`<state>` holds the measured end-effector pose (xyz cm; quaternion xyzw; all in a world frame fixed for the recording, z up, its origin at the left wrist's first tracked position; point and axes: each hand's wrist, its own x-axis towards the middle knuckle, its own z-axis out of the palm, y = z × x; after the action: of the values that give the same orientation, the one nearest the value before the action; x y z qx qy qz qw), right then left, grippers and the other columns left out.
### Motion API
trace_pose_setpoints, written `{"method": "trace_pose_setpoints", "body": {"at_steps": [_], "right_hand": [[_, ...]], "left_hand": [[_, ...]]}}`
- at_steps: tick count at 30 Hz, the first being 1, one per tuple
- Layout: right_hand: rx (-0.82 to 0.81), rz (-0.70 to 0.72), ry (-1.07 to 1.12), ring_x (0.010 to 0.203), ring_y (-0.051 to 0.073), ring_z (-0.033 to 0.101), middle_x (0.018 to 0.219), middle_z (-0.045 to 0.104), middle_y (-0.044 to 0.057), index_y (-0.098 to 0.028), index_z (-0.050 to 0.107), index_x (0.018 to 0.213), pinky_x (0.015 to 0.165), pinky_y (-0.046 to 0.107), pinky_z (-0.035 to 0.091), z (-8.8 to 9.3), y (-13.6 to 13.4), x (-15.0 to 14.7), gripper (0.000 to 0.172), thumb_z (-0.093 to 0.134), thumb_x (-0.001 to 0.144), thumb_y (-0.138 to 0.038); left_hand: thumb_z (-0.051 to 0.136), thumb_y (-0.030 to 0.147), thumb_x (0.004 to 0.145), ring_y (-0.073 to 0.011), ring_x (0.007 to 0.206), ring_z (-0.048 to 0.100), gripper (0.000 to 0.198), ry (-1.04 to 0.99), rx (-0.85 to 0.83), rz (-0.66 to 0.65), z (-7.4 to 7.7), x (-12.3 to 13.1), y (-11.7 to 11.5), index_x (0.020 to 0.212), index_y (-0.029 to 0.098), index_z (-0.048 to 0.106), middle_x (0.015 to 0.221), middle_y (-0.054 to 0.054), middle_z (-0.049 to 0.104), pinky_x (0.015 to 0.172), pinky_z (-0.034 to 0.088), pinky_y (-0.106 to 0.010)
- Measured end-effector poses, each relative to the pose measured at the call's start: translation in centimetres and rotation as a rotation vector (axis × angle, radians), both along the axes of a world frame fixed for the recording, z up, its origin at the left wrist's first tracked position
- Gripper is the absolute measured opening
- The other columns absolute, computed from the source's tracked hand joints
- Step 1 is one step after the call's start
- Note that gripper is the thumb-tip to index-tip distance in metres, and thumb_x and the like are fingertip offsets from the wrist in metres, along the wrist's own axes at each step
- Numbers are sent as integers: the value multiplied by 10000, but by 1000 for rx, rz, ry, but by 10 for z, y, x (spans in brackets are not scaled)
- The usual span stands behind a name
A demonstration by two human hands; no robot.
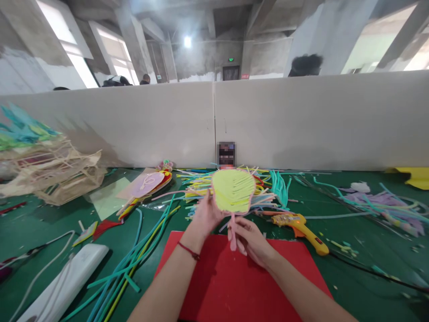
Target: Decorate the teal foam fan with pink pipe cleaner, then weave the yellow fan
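Note:
A yellow-green hand fan with a pink rim and a pink handle is held up in front of me, above a red board. My left hand is closed on its lower left edge, with part of the fingers hidden behind it. Closed around the handle, just below the fan's face, is my right hand. Right behind the fan lies a heap of coloured pipe cleaners, in yellow, teal, pink and white.
To the right lies a yellow glue gun with a black cord. On the left are a lilac fan, long blue-green pipe cleaners, a white power strip and a beige frame model. A grey partition closes off the table's back.

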<state>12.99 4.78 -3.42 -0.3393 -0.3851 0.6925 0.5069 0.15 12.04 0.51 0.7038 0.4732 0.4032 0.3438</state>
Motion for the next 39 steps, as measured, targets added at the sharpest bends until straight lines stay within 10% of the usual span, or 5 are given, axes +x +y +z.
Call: {"method": "trace_pose_setpoints", "body": {"at_steps": [5,8,20,39], "right_hand": [[12,-197,-112,300,32,350,506,591,-14,-124,619,850,274,151,254,-8,10,0,423,675,694,-513],[17,-259,-138,309,22,331,519,579,-25,-126,631,881,272,144,231,-11,13,2,445,684,677,-518],[64,-221,-238,292,43,357,462,558,-31,-133,654,789,284,173,253,-4,6,-2,434,687,651,-543],[156,-506,-287,459,144,509,541,615,40,-162,600,657,426,272,411,3,-1,0,461,607,698,-622]], "left_hand": [[222,507,949,-191,1146,558,506,-693,-435,-223,18,-24,8,1235,215,519,1280,-97,562,893,501,-343],[450,409,908,-191,1159,549,356,-1005,-656,-176,20,-21,6,1171,200,571,1286,-93,561,892,503,-312],[815,324,550,-156,725,665,403,-796,-527,-87,8,-9,3,891,157,682,879,-53,716,646,531,-231],[531,373,753,-162,819,669,225,-860,-463,344,-4,-13,17,768,160,604,851,-60,710,722,484,-243]]}}
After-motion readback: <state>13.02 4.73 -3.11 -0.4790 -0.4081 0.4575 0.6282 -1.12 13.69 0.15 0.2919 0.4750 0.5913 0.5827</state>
